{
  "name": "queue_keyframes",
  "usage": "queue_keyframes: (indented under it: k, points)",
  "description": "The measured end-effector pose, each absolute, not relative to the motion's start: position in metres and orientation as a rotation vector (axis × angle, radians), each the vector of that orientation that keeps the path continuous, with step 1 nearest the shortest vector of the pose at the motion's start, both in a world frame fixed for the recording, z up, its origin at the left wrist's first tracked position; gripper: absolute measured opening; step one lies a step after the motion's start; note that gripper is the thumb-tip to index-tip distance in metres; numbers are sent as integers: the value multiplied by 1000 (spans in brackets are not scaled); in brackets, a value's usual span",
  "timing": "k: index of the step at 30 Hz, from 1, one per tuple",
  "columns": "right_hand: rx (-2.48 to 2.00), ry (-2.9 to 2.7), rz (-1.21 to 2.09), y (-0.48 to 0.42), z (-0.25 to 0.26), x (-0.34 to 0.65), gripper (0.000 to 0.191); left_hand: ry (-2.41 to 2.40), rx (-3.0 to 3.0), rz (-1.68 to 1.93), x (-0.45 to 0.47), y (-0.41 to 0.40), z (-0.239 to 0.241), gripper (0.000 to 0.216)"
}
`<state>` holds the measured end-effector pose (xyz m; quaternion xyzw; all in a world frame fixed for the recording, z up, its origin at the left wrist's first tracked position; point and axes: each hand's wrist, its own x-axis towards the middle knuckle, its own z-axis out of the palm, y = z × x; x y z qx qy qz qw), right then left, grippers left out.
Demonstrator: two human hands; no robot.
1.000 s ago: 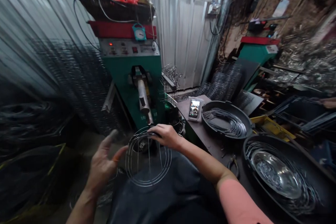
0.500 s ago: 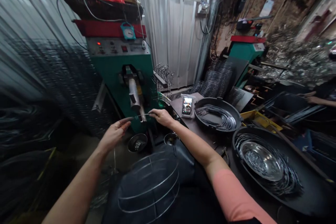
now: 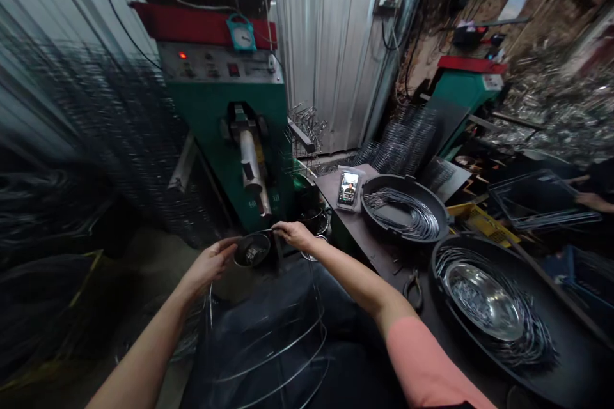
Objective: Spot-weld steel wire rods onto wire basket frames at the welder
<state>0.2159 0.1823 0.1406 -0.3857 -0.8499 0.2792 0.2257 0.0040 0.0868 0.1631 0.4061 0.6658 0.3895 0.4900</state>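
Observation:
A wire frame with curved hoops (image 3: 279,355) rests over my lap, blurred, its upper wires running up toward my hands. My left hand (image 3: 211,266) is closed, thumb and fingers pinching the frame's upper left side. My right hand (image 3: 295,236) pinches a thin wire at the upper right side. Just above and between them is the metal tip (image 3: 263,201) of the welding machine's arm (image 3: 249,160), apart from both hands. A small metal bowl (image 3: 252,250) with bits in it shows between my hands. Exactly where my fingertips grip is hard to make out.
The green machine (image 3: 230,92) stands in front. On the right, a table (image 3: 330,184) bears a phone (image 3: 348,190), a black pan (image 3: 444,220) of wire rings and pliers (image 3: 413,291). A larger pan (image 3: 570,358) holds rings and a steel bowl (image 3: 515,316). Another person's hand (image 3: 595,201) is far right.
My hands and the wire frame have come down, away from the machine's tip. The camera view has tilted, so the machine and wall sit higher in the picture. Both hands remain closed.

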Motion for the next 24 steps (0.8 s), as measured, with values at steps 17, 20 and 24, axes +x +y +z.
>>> queue_keyframes:
  k: [17,20,24]
  points:
    - [-1092,-2560,503,177,142,210,29,1671,1772,865,-8,96,159,53]
    - [-1142,-2709,344,173,149,210,38,1587,1851,888,-12,100,149,53]
    - [-1166,-2822,218,170,154,209,41,1593,2060,831,-17,105,142,49]
